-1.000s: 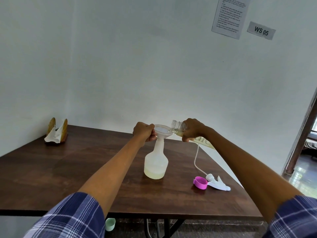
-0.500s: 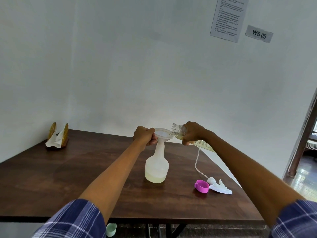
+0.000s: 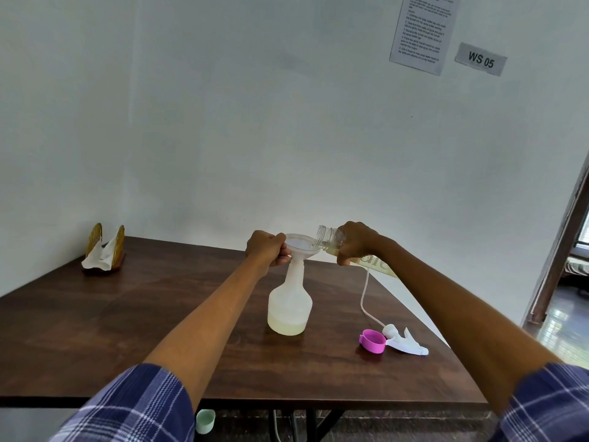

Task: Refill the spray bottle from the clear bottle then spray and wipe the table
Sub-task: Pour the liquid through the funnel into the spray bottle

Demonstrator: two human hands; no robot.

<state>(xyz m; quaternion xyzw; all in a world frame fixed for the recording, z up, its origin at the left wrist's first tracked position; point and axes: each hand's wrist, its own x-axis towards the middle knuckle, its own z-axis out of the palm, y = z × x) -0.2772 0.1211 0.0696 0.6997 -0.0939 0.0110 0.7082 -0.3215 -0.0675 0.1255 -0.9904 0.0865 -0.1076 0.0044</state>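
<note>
While the left hand (image 3: 267, 247) grips the translucent funnel (image 3: 301, 247), the right hand (image 3: 357, 242) grips the tilted clear ribbed-neck bottle (image 3: 330, 237).

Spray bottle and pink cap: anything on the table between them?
Nothing. In the head view, only bare table lies between the spray bottle and the pink cap; the trigger head lies beyond the cap.

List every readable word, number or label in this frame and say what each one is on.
"WS 05": small sign on the wall, upper right.
Printed sheet on the wall beside it: lines of text, too small to read.
Label on the clear bottle held in the right hand: large letters, mostly hidden by the hand and arm, not readable.
</note>
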